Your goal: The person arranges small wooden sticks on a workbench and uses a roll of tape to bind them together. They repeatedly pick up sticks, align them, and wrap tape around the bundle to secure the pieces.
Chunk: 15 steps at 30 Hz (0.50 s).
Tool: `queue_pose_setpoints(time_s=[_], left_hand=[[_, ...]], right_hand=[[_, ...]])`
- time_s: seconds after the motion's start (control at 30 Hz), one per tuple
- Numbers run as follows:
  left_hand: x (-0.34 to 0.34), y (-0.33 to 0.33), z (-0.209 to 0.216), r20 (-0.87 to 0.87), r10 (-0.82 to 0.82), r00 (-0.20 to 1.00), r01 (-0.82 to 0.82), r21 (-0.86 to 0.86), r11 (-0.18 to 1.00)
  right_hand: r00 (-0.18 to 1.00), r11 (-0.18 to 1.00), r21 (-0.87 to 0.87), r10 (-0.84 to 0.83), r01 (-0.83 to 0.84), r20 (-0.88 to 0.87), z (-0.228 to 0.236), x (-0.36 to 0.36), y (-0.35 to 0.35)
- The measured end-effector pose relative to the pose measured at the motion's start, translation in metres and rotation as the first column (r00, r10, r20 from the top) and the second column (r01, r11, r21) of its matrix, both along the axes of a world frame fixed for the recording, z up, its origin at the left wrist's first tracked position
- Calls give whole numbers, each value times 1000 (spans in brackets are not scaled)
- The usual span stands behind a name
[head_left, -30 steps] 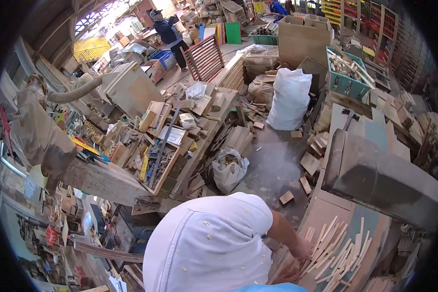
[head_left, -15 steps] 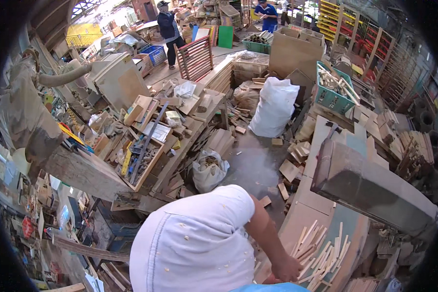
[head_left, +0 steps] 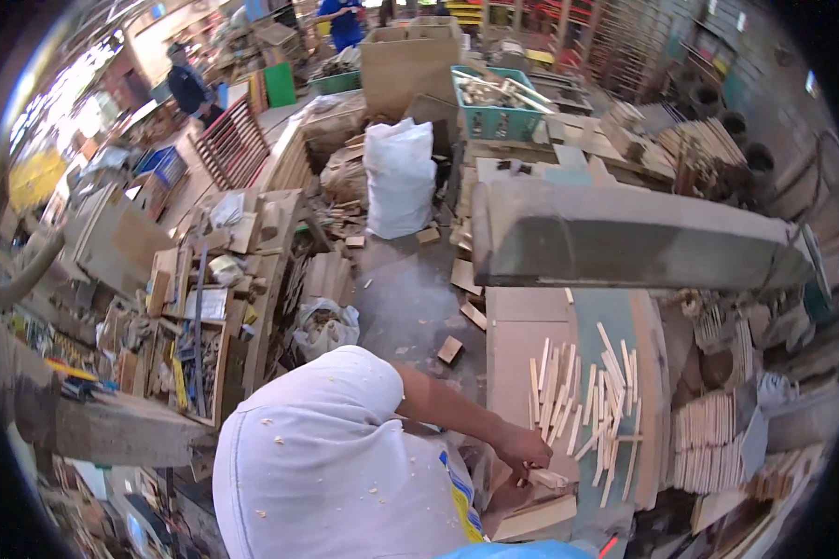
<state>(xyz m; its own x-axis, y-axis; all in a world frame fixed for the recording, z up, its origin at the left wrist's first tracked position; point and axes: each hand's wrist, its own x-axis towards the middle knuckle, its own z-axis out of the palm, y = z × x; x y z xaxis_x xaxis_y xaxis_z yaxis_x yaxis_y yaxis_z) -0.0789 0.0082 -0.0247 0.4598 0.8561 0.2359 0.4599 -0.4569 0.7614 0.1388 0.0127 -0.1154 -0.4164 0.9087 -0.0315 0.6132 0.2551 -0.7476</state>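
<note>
My left arm, in a white sleeve dotted with wood shavings, reaches across to the right. My left hand [head_left: 524, 451] is low over the worktable [head_left: 513, 331], its fingers closed on a short pale wooden piece [head_left: 548, 479]. Just below it lies a larger wooden block [head_left: 537, 518]. Many thin wooden strips [head_left: 608, 410] are spread loosely on the table to the right of the hand, some crossing each other. My right hand does not show.
A long grey machine beam [head_left: 634, 238] spans the table's far part. Beyond stand a white sack [head_left: 399, 177] and a teal crate [head_left: 500, 121] of wood offcuts. A cluttered bench [head_left: 268, 270] is at left; stacked slats [head_left: 704, 433] sit at right. Two people are in the background.
The view has swung to the right, so the room shifts left. The wooden block and the piece at my left hand now show; the hand stays beside the strips.
</note>
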Motion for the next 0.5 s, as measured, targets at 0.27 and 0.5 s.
queue_pose_setpoints(time_s=[0.27,0.5], left_hand=[[17,-3,-24,-36,-13,999,12,-24,1000],[16,-3,-32,4,-19,1000,20,-116,993]], right_hand=[[1000,986,167,9,-12,18,-20,9,-21],[823,965,63,-181,253,-538,-59,-10,-28]])
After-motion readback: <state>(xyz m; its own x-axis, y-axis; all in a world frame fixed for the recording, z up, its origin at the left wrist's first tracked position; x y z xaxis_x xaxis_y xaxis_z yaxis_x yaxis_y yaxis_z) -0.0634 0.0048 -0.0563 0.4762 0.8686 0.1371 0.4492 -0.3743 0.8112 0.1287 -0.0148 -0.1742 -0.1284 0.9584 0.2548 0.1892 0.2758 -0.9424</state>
